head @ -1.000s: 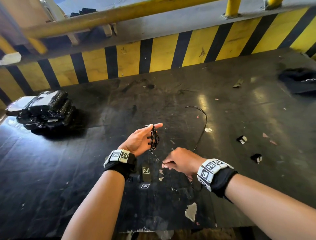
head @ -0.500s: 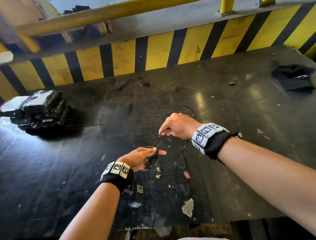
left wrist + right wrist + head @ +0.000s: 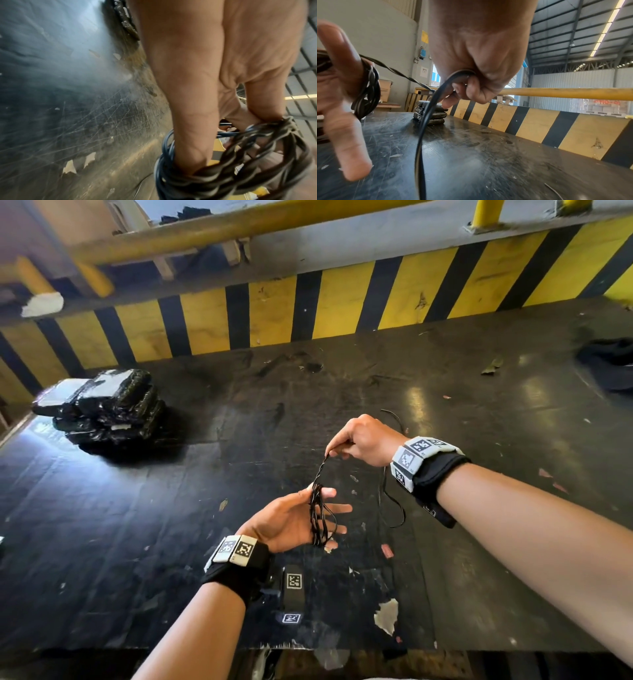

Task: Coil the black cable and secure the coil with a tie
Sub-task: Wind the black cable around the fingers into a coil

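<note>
Coiling step: left hand [image 3: 291, 522], fingers straight, carries cable [image 3: 318, 518] loops; right hand [image 3: 366, 440] pinches the free strand. Next wrap likely needs steady tension.

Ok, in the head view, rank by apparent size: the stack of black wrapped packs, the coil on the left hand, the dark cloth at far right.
1. stack of black wrapped packs
2. dark cloth, cropped by the frame edge, so unsure
3. coil on the left hand
</note>
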